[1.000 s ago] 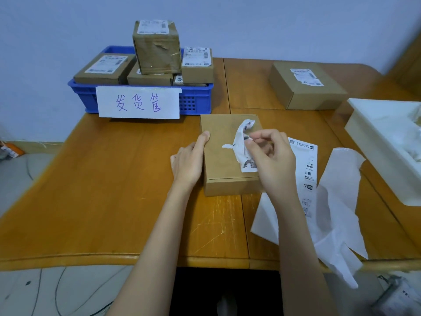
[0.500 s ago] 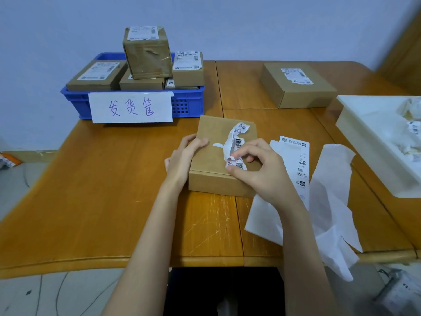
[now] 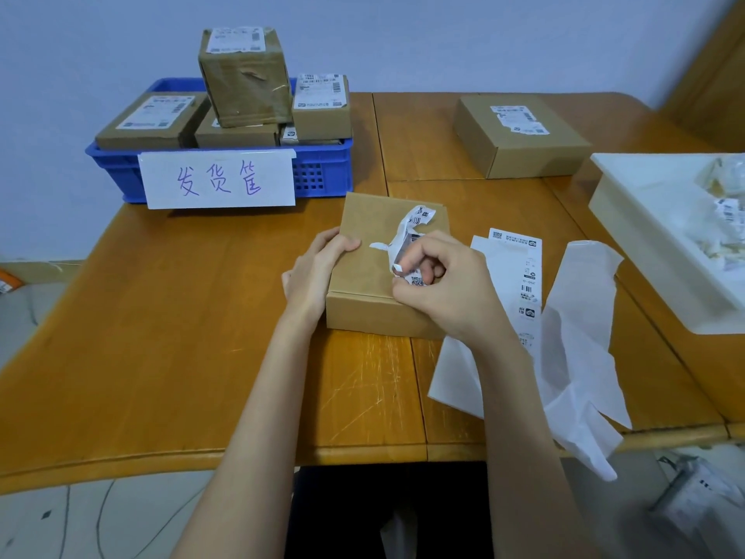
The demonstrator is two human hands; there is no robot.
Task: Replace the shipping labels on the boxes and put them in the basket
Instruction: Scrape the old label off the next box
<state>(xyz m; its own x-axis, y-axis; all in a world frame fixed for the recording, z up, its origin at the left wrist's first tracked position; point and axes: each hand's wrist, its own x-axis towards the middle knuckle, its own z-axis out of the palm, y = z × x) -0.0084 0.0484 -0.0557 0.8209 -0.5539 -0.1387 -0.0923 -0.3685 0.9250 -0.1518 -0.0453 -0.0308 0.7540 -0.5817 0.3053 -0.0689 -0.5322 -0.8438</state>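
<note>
Head view, left hand: the left hand (image 3: 318, 272) comes in from below and clamps the left edge of the box (image 3: 375, 276), thumb lying on the top face, the other fingers curled down the side.
Head view, right hand: the right hand (image 3: 447, 288) sits over the near right corner of the box, wrist low, fingers (image 3: 419, 256) curled in and pinching the old label (image 3: 411, 236) against the thumb.
Fingers, state: both sets closed, left on the box, right on the peeling label.
Old label: crumpled and half lifted, its upper end curling up off the box top, a thin white strip trailing left on the cardboard.
Box: flat on the wooden surface (image 3: 161, 336), just in front of the basket (image 3: 322, 171), between the two hands.
Basket: blue, at the far left of the surface, filled with labelled parcels stacked above its rim, a white handwritten sign (image 3: 217, 179) on its front.
Hard to make out: the lower end of the old label is hidden under the right hand's fingers; its print is too small to read.
New label: a printed sheet (image 3: 520, 268) lies right of the box, partly under the right wrist, beside loose white backing paper (image 3: 580, 336) hanging over the near edge.
Second box: another labelled box (image 3: 520, 139) sits far right, well apart.
Cut off: a white tray (image 3: 645, 236) of crumpled scraps runs off the right edge.
</note>
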